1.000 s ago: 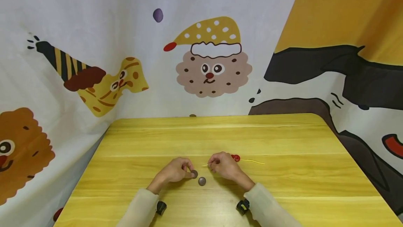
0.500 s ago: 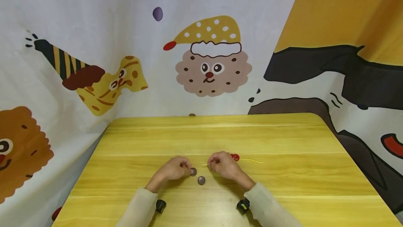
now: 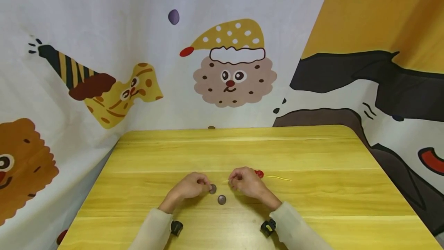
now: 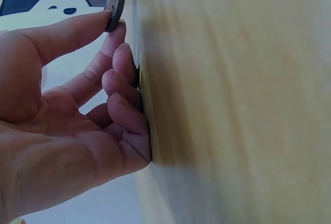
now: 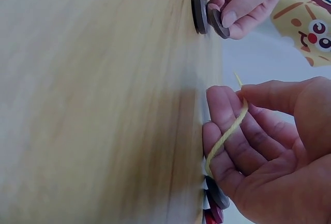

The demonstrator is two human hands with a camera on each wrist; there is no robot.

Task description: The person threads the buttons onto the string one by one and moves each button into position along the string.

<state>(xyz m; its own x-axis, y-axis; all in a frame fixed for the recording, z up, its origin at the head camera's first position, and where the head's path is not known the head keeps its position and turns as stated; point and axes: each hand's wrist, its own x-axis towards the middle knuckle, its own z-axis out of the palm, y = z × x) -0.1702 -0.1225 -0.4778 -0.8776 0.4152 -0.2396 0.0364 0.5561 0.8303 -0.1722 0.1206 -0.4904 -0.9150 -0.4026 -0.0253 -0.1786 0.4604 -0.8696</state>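
My left hand [image 3: 192, 185] pinches a dark brown button [image 4: 115, 10] by its edge between thumb and index finger; the button's holes show in the left wrist view. Its other fingers curl against the tabletop. Opposite it, my right hand [image 3: 247, 182] pinches a yellow string [image 5: 227, 135] near its end, and a short tip sticks out past the thumb toward the left hand. From there the string runs across the palm down to a dark button [image 5: 217, 193] and red buttons [image 3: 259, 173] beside the hand. The held brown button and the string tip are apart.
Between the hands and nearer the body, a brown button [image 3: 222, 199] lies on the wooden table [image 3: 166, 150]; it looks like a stack [image 5: 199, 13] in the right wrist view. The string's tail [image 3: 279, 178] stretches out to the right. A cartoon-print curtain [image 3: 156, 19] hangs behind.
My left hand has shifted the pinched button slightly away from the body and left, and its face now shows more. The right hand keeps its place with the string.
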